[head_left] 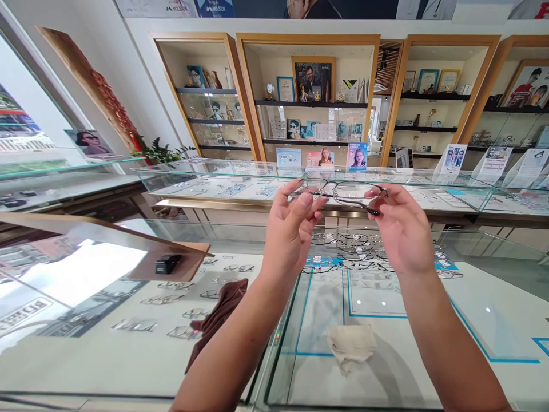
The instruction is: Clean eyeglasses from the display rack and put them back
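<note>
Grip: left hand and right hand, both closed on eyeglasses, raised above tabletop
Beige cloth: below
Brown cloth: left, beside display frames
Tabletop: glass
Wood-framed shelves: far side

High up ahead of you, the white panel reads MOLSION, and so does the blue panel beside it. Lower down, you can read HOYA on the framed poster; the counter cards' print is too small.
</note>
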The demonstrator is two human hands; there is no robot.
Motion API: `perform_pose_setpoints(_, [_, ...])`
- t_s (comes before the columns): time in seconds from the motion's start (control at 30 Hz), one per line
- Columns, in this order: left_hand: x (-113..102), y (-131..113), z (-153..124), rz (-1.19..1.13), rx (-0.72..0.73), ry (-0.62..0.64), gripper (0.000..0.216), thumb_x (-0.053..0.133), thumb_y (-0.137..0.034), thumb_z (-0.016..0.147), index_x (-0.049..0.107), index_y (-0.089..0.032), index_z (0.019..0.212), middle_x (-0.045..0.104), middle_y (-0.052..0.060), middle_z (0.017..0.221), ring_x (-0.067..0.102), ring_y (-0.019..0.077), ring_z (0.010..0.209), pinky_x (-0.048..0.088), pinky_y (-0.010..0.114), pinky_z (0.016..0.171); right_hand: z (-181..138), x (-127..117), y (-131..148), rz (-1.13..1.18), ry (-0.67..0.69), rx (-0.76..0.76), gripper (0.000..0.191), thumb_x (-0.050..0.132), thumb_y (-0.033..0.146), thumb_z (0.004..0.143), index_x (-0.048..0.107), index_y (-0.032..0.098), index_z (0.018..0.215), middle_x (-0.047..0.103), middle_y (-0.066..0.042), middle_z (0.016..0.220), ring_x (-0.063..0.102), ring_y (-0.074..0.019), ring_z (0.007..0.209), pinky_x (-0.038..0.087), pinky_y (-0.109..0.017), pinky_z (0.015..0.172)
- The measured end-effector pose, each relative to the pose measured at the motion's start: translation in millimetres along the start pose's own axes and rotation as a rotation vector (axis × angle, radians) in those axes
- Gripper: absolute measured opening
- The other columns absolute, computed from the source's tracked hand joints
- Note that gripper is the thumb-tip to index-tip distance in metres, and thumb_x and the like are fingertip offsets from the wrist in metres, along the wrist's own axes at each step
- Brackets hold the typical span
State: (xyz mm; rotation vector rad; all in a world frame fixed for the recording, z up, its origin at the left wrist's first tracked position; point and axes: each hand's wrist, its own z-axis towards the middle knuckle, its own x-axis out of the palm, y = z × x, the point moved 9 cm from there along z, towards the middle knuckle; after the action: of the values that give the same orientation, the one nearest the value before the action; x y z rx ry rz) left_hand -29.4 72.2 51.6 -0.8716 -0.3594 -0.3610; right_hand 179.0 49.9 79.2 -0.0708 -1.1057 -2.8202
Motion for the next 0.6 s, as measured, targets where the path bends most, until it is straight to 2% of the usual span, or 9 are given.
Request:
perform_pose_setpoints(0.13, [15.9,23.2,-3.7,-0.124,-0.283,0.129,0.049,0.086,-0.057,0.081,0.068,-0.023,0.111,0.076,0.005,0.104,0.077,0.0167,0.093,0.059,0.026,0.073,-4.3,18.5,17.7,-0.270,0.126,-0.187,0.036,0.078,0.039,0.088,0.073,0.036,0.124,0.072,-0.003,0.130,0.066,-0.0240,0.115,0.057,-0.042,0.096])
perform_pose_setpoints(0.2, [22.6,32.2,-8.6,-0.184,-0.407,0.164,0.046,0.090,-0.054,0.077,0.071,-0.021,0.103,0.077,0.005,0.100,0.077,0.0165,0.087,0.061,0.027,0.073,-7.3,25.4,26.3,-0.358,0.162,-0.277,0.037,0.079,0.042,0.090,0.073,0.037,0.126,0.070,-0.004,0.134,0.064,-0.0264,0.124,0.056,-0.047,0.103])
perform_pose_setpoints(0.3, [29.5,43.6,-16.4,-0.254,-0.571,0.192,0.046,0.097,-0.051,0.069,0.073,-0.020,0.093,0.077,0.004,0.091,0.076,0.0156,0.080,0.061,0.025,0.069,-9.3,29.2,33.3,-0.438,0.182,-0.354,0.035,0.076,0.046,0.093,0.074,0.040,0.127,0.071,-0.004,0.134,0.064,-0.0282,0.128,0.052,-0.053,0.112])
perform_pose_setpoints(0.4, [31.5,51.7,-20.4,-0.285,-0.665,0.208,0.046,0.099,-0.048,0.065,0.073,-0.020,0.088,0.076,0.004,0.085,0.074,0.0149,0.072,0.059,0.024,0.062,-9.6,30.2,35.0,-0.498,0.207,-0.390,0.034,0.077,0.046,0.093,0.075,0.043,0.127,0.072,-0.003,0.133,0.065,-0.0286,0.126,0.053,-0.054,0.111])
perform_pose_setpoints(0.6, [31.5,61.8,-21.8,-0.275,-0.726,0.268,0.036,0.092,-0.047,0.075,0.072,-0.019,0.086,0.075,0.006,0.082,0.074,0.0165,0.071,0.055,0.026,0.058,-10.5,25.4,36.5,-0.587,0.161,-0.444,0.027,0.080,0.037,0.091,0.081,0.044,0.117,0.077,-0.002,0.124,0.066,-0.0298,0.118,0.055,-0.052,0.099])
